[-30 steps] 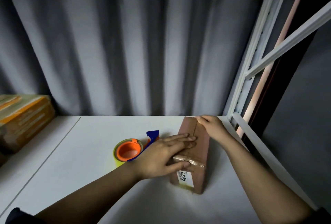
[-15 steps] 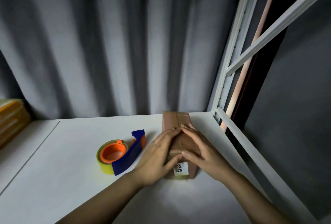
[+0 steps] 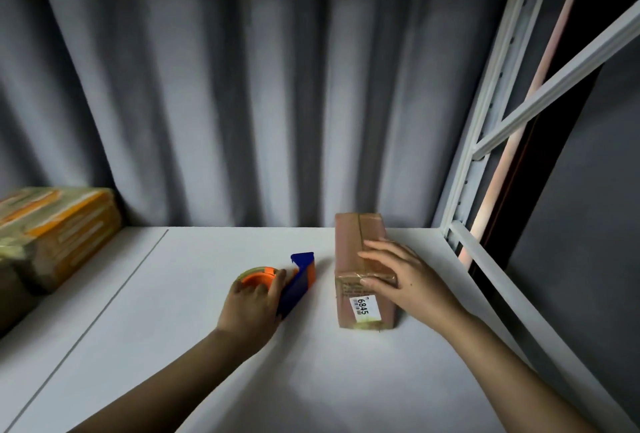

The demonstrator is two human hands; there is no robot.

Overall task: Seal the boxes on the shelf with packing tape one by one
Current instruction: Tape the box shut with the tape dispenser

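Left hand (image 3: pixel 251 304) now on dispenser (image 3: pixel 277 285) (box (image 3: pixel 360 266) lengthwise away).

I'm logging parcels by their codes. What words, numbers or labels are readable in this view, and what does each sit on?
"6845": black digits on the white sticker on top of the brown box, near its front end.
Barcode on that same sticker, beside the digits: too small to read.
Dark printed lines on the box top just behind the sticker: too blurred to read.
Yellow-taped package at the far left: no legible text.
Tape dispenser: no text visible.
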